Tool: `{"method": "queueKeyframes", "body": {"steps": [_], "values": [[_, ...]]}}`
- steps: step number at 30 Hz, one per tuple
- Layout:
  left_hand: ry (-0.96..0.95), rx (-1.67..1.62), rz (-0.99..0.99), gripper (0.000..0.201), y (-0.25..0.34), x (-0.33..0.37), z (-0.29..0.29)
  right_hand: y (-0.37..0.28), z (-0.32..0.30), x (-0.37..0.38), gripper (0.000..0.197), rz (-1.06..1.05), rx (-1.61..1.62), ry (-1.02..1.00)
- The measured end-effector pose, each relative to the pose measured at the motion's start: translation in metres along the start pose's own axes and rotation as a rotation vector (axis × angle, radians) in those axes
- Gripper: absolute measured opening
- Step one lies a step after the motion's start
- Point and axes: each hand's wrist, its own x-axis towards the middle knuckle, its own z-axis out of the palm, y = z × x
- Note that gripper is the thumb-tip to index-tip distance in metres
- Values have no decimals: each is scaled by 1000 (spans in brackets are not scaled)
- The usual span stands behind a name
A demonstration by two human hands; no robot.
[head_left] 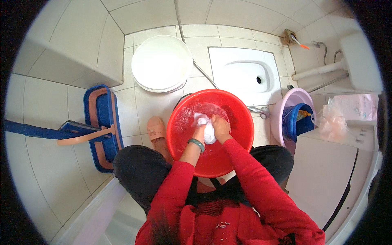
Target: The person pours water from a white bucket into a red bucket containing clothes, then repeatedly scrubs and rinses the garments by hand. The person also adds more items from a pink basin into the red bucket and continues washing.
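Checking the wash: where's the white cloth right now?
In the head view, the white cloth is just right of centre, between the left hand and right hand, in the red basin.

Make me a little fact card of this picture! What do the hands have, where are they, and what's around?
Left hand: green bangle on the wrist; left hand gripping white cloth
Right hand: right hand gripping the same cloth
Where: over the red basin, which has water inside
Left side: blue mop bucket
Ahead: round white tub, squat toilet
Right side: pale purple basin holding a blue bucket
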Motion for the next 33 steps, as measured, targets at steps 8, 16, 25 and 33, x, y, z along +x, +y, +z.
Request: {"method": "queueKeyframes", "body": {"steps": [8,16,25,33], "values": [[368,-39,-195,51,-21,29,-49,22,74,8,44,-123,-126,-6],[463,3,-331,57,-39,43,-71,41,54,46,27,102,181,-95],[37,-234,-188,50,-15,67,-77,-12,34,-24,23,-9,1069,-739],[-81,162,-112,33,-16,14,-29,-26,-23,-54,35,-236,161,-119]]}}
